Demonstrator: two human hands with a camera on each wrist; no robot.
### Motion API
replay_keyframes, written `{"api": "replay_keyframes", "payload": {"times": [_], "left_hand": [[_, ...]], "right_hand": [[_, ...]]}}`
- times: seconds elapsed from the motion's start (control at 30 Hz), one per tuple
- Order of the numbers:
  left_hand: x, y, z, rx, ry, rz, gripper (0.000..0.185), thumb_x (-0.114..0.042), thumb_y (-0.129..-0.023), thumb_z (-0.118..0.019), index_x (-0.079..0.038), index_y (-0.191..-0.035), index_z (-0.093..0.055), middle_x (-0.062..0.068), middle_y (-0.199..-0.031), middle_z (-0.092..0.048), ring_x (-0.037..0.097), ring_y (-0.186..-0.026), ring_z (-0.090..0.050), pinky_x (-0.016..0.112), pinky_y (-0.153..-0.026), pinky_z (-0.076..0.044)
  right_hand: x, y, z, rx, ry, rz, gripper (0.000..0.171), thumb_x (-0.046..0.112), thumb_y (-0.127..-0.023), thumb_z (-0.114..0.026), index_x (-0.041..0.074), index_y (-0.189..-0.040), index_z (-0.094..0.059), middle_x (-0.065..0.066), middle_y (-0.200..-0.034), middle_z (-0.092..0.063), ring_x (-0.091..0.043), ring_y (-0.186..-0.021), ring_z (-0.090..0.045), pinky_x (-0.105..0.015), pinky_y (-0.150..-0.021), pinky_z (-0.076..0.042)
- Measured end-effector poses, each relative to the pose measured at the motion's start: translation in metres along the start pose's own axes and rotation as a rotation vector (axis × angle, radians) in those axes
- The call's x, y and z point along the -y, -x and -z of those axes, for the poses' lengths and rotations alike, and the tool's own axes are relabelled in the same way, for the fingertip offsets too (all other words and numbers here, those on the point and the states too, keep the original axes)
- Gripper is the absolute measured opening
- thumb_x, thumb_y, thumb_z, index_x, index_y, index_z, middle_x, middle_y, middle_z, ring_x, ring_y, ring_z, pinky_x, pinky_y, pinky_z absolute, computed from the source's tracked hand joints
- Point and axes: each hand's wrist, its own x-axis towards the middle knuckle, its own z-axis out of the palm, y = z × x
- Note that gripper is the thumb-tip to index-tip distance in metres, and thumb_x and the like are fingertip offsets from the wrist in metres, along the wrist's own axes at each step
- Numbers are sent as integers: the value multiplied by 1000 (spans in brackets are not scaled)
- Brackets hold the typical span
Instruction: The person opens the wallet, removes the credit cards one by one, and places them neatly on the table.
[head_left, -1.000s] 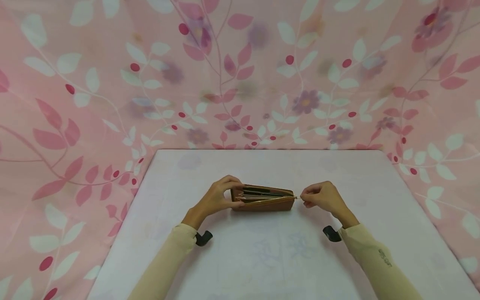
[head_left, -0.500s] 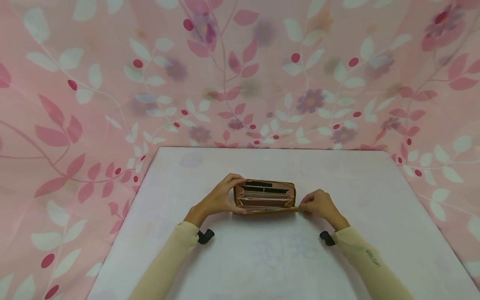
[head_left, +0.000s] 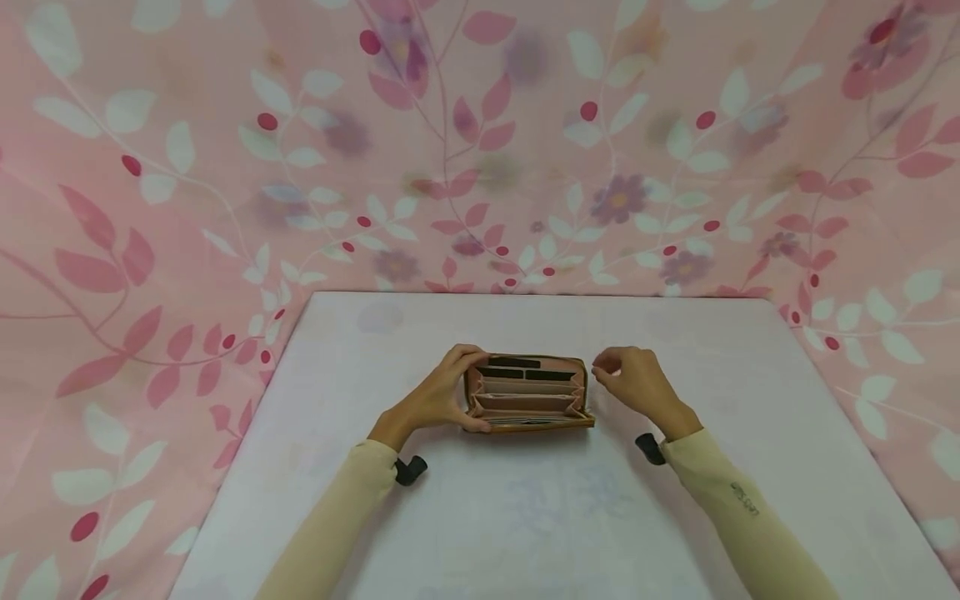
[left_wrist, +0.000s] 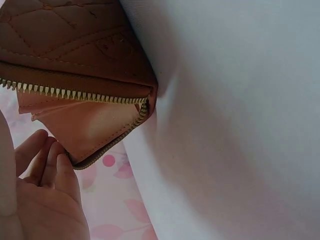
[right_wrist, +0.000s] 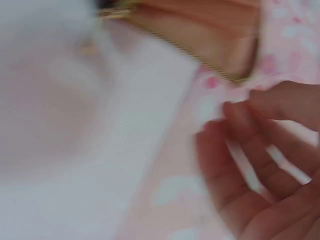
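Observation:
A brown zip-around wallet (head_left: 530, 405) stands unzipped on the table, its pink-tan inside facing up. Inside are pleated compartments and several dark card slots (head_left: 550, 375). My left hand (head_left: 431, 398) holds its left end, thumb at the front edge and fingers at the back edge. Quilted stitching marks the outer cover (left_wrist: 65, 35) in the left wrist view, above gold zipper teeth (left_wrist: 75, 94). My right hand (head_left: 637, 383) is just off the wallet's right end, fingers loosely bent around nothing. The gold zipper slider (right_wrist: 116, 14) sits at the front right corner, blurred in the right wrist view.
A white table (head_left: 480, 517) carries the wallet. Behind it and at both sides hangs pink cloth (head_left: 480, 167) with leaves and flowers. Each sleeve end has a black wrist camera, one at the left (head_left: 411, 470) and one at the right (head_left: 650, 448).
The wallet has spread from a narrow gap to wide apart as the zipper pull came round the right end. My right hand then let go of the pull and rose toward the back edge.

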Motion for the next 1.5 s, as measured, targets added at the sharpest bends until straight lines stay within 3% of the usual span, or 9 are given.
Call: {"api": "replay_keyframes", "payload": {"times": [0.1,0.2,0.33,0.5,0.63,0.83,1.13,1.27,1.5], "left_hand": [[0,3,2,1,0,20,112,-55,-61,-88,0,-145,-38,12,-143,-32,19,-127,-36,42,-105,-37],[0,4,4,-12,6,24,114,-56,-60,-88,-2,-146,-37,10,-143,-31,20,-128,-35,43,-105,-37],[0,4,2,-29,16,5,116,-56,-59,-89,-3,-147,-35,9,-143,-32,21,-129,-35,44,-105,-36],[-1,5,-5,-8,-2,9,122,-62,-58,-86,-5,-150,-28,8,-144,-30,20,-130,-33,41,-106,-35],[-3,3,-7,17,-9,24,129,-69,-57,-81,-7,-153,-21,7,-145,-27,18,-130,-31,37,-108,-33],[-4,3,-5,21,-15,30,131,-69,-56,-82,-6,-153,-21,8,-145,-27,17,-128,-32,37,-107,-35],[-3,3,-5,36,-14,60,129,-68,-56,-83,-7,-153,-22,6,-147,-25,15,-131,-29,36,-107,-34],[-4,3,-5,41,-33,59,129,-69,-57,-82,-8,-153,-22,5,-147,-24,15,-132,-29,37,-107,-35],[-5,6,-5,28,-49,14,130,-66,-57,-84,-2,-152,-22,10,-148,-25,20,-129,-31,39,-107,-35]], "right_hand": [[26,-15,4,-41,-38,167,9,4,-89,-70,4,-95,-75,-5,-87,-71,-20,-78,-67,-38,-66,-55],[49,-28,0,18,-53,270,10,4,-89,-70,5,-97,-75,-4,-90,-70,-15,-77,-65,-33,-67,-55],[66,-43,-13,96,30,328,10,4,-89,-69,5,-97,-76,-3,-89,-71,-12,-76,-64,-30,-70,-54],[70,-52,-28,118,188,383,10,4,-89,-68,4,-95,-76,-5,-90,-72,-16,-79,-67,-31,-72,-55],[69,-56,-32,118,253,392,11,3,-89,-68,3,-95,-76,-7,-90,-72,-19,-79,-68,-32,-72,-55],[73,-65,-32,182,245,422,13,-4,-89,-65,2,-90,-77,-8,-86,-72,-19,-79,-67,-33,-72,-55],[72,-68,-48,246,401,445,12,2,-89,-70,5,-79,-77,-4,-79,-56,-16,-72,-56,-25,-62,-50],[71,-69,-51,295,339,405,14,1,-91,-66,5,-82,-75,-3,-79,-61,-16,-73,-59,-27,-65,-51],[74,-79,-43,422,127,345,16,-1,-93,-60,0,-88,-76,-8,-84,-72,-16,-71,-66,-30,-67,-55]]}}
